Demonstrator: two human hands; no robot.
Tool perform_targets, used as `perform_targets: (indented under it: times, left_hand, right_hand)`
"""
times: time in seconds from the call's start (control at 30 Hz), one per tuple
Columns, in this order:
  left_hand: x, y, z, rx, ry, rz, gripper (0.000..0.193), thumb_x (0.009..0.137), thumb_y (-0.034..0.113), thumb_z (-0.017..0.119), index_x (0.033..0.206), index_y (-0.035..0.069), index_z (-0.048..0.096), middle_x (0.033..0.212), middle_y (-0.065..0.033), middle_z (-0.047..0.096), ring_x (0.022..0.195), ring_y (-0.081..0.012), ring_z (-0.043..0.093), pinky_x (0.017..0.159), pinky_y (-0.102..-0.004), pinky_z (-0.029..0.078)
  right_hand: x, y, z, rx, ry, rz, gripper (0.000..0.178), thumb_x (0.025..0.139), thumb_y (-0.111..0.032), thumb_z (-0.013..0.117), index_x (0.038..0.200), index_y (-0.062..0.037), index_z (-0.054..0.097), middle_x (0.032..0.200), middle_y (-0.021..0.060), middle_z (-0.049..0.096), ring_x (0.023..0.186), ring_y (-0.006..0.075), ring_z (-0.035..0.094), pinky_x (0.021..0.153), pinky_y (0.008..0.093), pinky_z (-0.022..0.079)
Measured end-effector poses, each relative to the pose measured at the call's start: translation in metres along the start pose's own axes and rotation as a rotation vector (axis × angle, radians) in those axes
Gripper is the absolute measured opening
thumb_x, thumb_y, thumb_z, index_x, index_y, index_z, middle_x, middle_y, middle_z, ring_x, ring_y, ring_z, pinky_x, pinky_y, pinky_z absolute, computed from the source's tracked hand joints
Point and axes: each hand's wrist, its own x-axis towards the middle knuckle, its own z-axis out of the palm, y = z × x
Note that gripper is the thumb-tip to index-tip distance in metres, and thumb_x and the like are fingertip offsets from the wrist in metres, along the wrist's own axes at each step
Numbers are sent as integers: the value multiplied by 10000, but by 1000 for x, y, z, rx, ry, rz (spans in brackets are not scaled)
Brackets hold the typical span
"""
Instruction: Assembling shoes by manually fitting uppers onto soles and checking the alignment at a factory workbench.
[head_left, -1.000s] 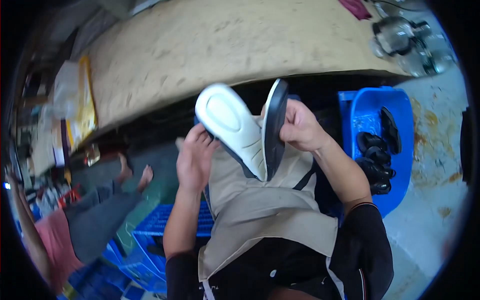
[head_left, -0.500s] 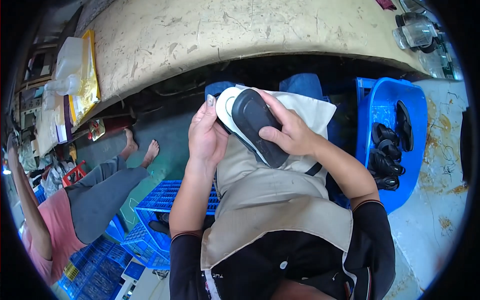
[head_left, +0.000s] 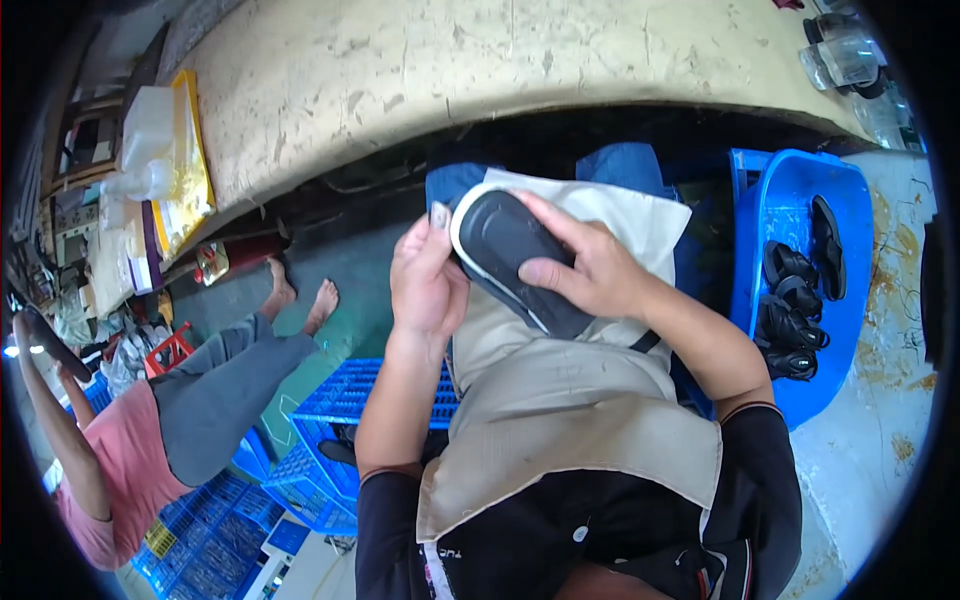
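Observation:
Above my lap, a black padded insole [head_left: 522, 250] lies over a shoe sole with a white upper face [head_left: 459, 228], whose rim shows along the toe end and left edge. My right hand [head_left: 600, 268] grips the insole, thumb on top and fingers wrapped around its far right side. On the left edge of the sole, my left hand [head_left: 428, 275] is closed, its thumb raised near the toe end and its fingers curled beneath. Most of the sole is hidden under the insole.
A beige worn table [head_left: 480, 70] spans the far side. To my right stands a blue tub [head_left: 850, 260] with several black sandals [head_left: 790, 300]. Blue crates [head_left: 330, 400] are on the left, near a seated person in a pink shirt [head_left: 130, 430]. Clear bottles [head_left: 845, 65] stand far right.
The black insole has shifted left over the white sole and now covers most of it. My view has turned slightly left. The person at the left now shows a dark shoe-like item in hand.

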Motion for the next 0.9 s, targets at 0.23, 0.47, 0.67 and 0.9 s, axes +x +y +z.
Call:
perform_targets:
  times: [0.23,0.47,0.67,0.9]
  left_hand:
    - [-3,6,5,-9,-67,18,222,1068,204,488,960,63,620,920,-71,668,815,-108,624,748,-227,512]
    - [28,46,32,330,-47,31,221,1039,163,519,948,19,660,882,-55,664,779,-94,592,713,-211,480]
    - [48,4,32,307,32,-109,255,1043,192,526,1067,-16,670,945,-82,700,804,-127,649,739,-242,529]
    - [26,-67,-14,322,-119,-224,280,1043,207,532,1157,-27,634,995,-79,691,827,-101,628,749,-226,515]
  right_hand:
    - [-2,-22,-8,-31,-27,-9,684,893,-146,688,1511,-48,411,1264,219,663,950,340,712,800,359,551]
    - [3,-45,-16,-102,-23,62,696,894,-144,685,1519,-42,397,1296,218,646,1005,313,703,839,343,542]
    - [15,22,-6,541,128,124,763,907,-50,662,1566,-16,278,1442,229,520,1191,268,613,973,318,500]
    - [-6,61,-14,587,65,164,870,875,36,683,1588,-17,186,1465,224,487,1196,267,605,999,331,502]
